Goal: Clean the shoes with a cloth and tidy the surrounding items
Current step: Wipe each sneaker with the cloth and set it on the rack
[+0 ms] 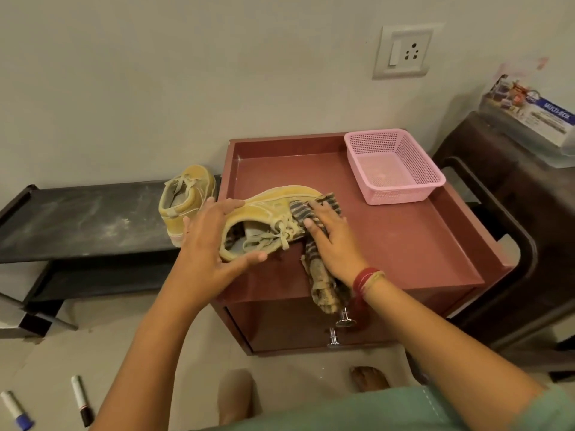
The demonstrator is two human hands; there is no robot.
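A yellow lace-up shoe [280, 206] lies on its side on the red-brown cabinet top [404, 241]. My left hand [211, 241] holds its heel end, thumb below and fingers over the upper. My right hand [329, 241] presses a striped grey cloth [323, 287] flat against the shoe's front; the cloth's tail hangs over the cabinet's front edge. The second yellow shoe [186, 200] stands upright on the dark shelf [77, 222] to the left, toe toward the wall.
An empty pink plastic basket [395, 166] sits at the cabinet's back right. A dark stool [513, 213] with a printed box [529, 113] stands on the right. Two markers [81, 399] lie on the floor at lower left. A wall socket [404, 51] is above.
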